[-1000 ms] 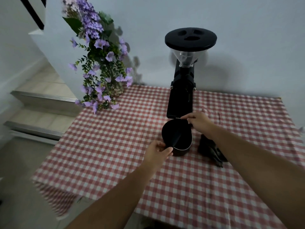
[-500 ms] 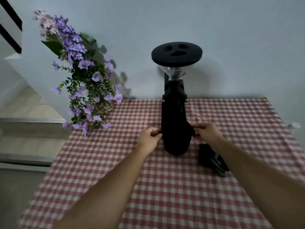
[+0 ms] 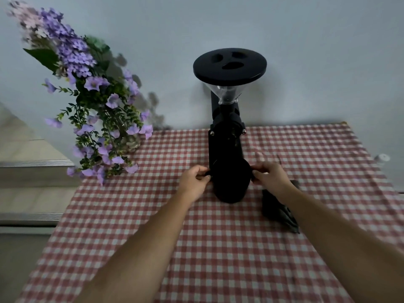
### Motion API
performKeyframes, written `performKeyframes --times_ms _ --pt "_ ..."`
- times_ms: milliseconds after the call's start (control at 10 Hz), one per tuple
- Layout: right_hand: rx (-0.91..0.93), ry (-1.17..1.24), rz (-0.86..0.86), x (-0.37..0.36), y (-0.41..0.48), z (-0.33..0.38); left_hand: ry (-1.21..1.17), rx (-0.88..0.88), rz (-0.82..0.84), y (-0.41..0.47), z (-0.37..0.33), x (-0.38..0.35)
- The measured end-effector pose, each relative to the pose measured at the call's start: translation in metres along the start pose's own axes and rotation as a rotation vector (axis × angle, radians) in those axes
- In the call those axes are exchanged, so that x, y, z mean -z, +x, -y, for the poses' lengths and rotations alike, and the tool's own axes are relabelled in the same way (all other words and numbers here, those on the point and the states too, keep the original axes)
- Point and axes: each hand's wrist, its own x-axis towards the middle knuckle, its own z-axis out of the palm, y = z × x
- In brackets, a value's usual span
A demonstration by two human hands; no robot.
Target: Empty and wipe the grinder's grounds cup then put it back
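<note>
A black coffee grinder [image 3: 227,132] with a clear hopper and round black lid stands at the back of the table. The black grounds cup [image 3: 230,182] sits upright against the grinder's base, its mouth under the body. My left hand [image 3: 194,179] pinches the cup's left rim and my right hand [image 3: 270,174] pinches its right rim. A dark crumpled cloth [image 3: 278,211] lies on the table just right of the cup, partly hidden by my right forearm.
A red-and-white checked tablecloth [image 3: 218,248] covers the table. A vase of purple flowers [image 3: 96,110] stands at the back left. A grey wall rises behind; stair steps [image 3: 32,162] lie to the left. A small white object [image 3: 381,158] sits beyond the right edge.
One second ago the cup stood open-mouthed in front of the grinder, apart from it. Both hands have moved it back against the grinder's base and still grip its sides.
</note>
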Motion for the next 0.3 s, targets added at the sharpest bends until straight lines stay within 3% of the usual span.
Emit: performKeyframes --times_ms 200,300 --pt "-0.018 -0.086 0.048 0.0041 0.0027 0.0021 0.016 0.005 -0.003 -0.0005 -0.0043 0.0004" --pt "0.044 -0.247 0.053 0.0018 -0.0068 0.0086 0.066 -0.019 -0.010 -0.0104 -0.0069 0.0003"
